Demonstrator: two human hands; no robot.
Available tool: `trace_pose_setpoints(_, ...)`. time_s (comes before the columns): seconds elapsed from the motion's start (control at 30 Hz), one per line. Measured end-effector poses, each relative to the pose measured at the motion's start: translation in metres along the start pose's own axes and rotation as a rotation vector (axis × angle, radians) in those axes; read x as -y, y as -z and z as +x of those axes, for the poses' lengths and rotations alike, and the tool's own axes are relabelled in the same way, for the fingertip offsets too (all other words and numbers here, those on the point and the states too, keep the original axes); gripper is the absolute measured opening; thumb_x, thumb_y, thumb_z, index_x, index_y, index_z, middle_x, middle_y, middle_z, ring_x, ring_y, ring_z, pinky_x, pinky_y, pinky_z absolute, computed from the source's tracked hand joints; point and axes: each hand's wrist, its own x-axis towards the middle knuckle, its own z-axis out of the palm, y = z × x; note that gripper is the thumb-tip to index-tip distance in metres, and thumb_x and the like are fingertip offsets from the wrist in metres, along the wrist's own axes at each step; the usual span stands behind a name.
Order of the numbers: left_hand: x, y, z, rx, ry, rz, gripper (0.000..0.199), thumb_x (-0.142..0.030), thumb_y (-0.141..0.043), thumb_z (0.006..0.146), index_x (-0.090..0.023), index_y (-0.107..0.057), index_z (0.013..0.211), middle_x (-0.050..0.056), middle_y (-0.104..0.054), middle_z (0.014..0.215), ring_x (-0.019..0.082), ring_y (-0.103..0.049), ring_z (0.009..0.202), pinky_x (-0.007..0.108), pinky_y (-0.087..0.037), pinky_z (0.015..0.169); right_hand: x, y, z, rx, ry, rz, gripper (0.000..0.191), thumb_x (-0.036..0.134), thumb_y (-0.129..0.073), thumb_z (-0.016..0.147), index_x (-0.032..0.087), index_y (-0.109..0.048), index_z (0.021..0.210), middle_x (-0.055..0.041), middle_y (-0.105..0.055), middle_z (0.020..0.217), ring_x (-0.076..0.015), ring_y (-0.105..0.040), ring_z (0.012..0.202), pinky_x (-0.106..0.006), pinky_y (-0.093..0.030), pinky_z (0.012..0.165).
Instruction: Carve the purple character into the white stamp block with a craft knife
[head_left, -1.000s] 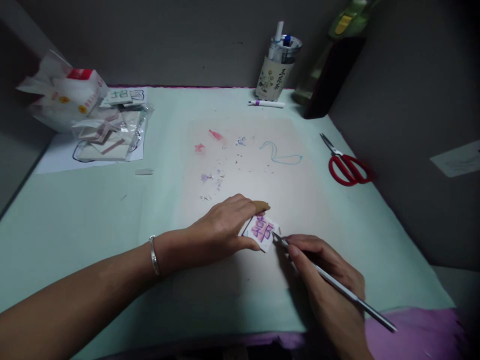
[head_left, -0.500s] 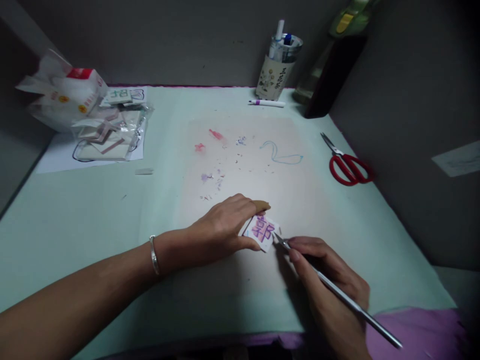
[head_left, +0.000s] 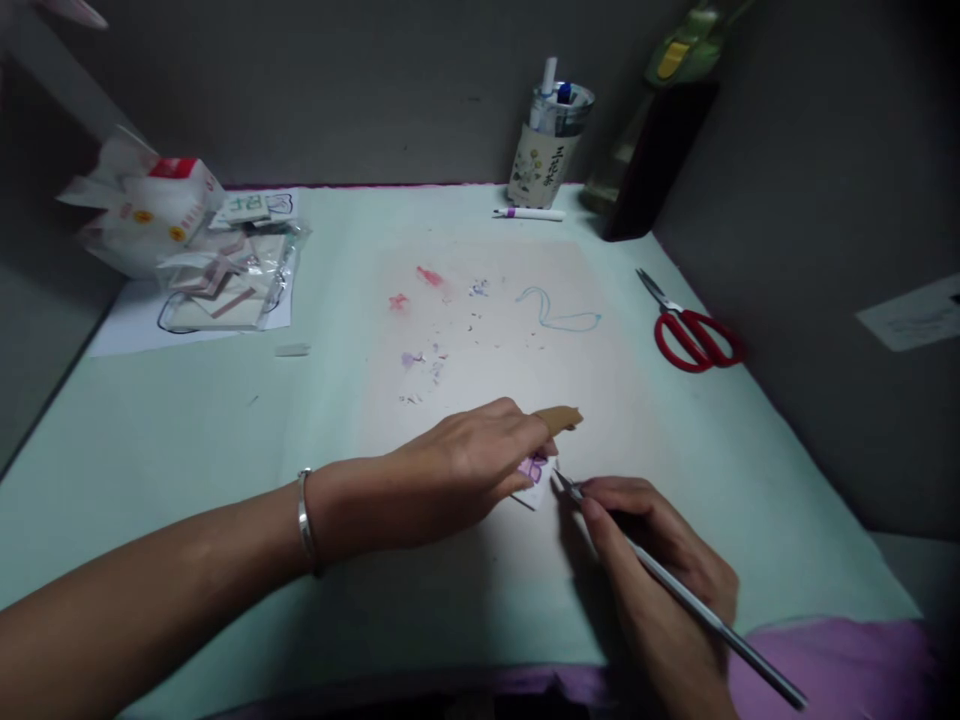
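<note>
My left hand (head_left: 480,455) bends over a small white carving block (head_left: 535,494) and grips it between thumb and fingers. Purple characters on pinkish colouring mark the block's top face, now mostly covered by the fingers. A tan wrap (head_left: 559,418) covers one of those fingertips. In my right hand (head_left: 652,570) is a slim silver craft knife (head_left: 697,606), held like a pen. Its blade tip points at the block's right edge; whether it touches I cannot tell.
Carving crumbs and pink smudges dot the pale sheet (head_left: 480,380), beside a blue swan outline. Red-handled scissors (head_left: 694,340) lie right. A pen jar (head_left: 546,150), marker (head_left: 529,214) and bottle (head_left: 652,140) are behind. Bagged blocks (head_left: 225,285) sit left, near a thin white strip (head_left: 292,350).
My left hand has shifted right across the block, and its fingers now hide most of the purple characters. The knife stays nearly in place, beside the right edge.
</note>
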Motion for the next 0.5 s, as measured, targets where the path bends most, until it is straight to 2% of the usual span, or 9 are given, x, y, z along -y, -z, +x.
trace_pose_setpoints(0.13,-0.002,-0.002,0.005,0.018,-0.029,0.000,0.060,-0.012,-0.055,0.104,-0.022,-0.035,0.159,0.009,-0.068,0.128,0.021,-0.059,0.121,0.032,-0.050,0.105,0.000,-0.001,0.001,0.016,0.039,0.019,0.013,0.027,-0.070,0.090,0.025,-0.073,0.078,0.0010,-0.073,0.079,-0.0126,-0.069,0.071,-0.018,-0.055,0.064)
trace_pose_setpoints(0.23,0.001,-0.005,0.008,0.001,-0.041,-0.006,0.062,-0.009,-0.059,0.100,-0.021,-0.038,0.157,0.011,-0.069,0.127,0.023,-0.060,0.121,0.035,-0.050,0.105,0.000,-0.001,0.003,0.025,0.050,0.019,0.013,0.027,-0.070,0.091,0.025,-0.074,0.078,-0.0005,-0.074,0.081,-0.0140,-0.070,0.073,-0.020,-0.056,0.065)
trace_pose_setpoints(0.33,0.005,-0.007,0.010,-0.013,-0.034,-0.039,0.066,-0.005,-0.061,0.096,-0.022,-0.039,0.156,0.011,-0.070,0.127,0.024,-0.060,0.122,0.037,-0.052,0.104,0.001,-0.002,0.004,0.033,0.058,0.034,0.013,0.026,-0.070,0.091,0.024,-0.074,0.078,-0.0017,-0.074,0.081,-0.0157,-0.071,0.074,-0.022,-0.057,0.065)
trace_pose_setpoints(0.5,0.008,-0.010,0.009,-0.027,-0.021,-0.060,0.066,-0.007,-0.060,0.097,-0.027,-0.040,0.156,0.009,-0.071,0.126,0.023,-0.059,0.120,0.038,-0.051,0.103,0.000,-0.003,0.003,0.048,0.073,0.070,0.011,0.023,-0.070,0.090,0.024,-0.075,0.080,-0.0027,-0.075,0.082,-0.0168,-0.072,0.075,-0.023,-0.058,0.065)
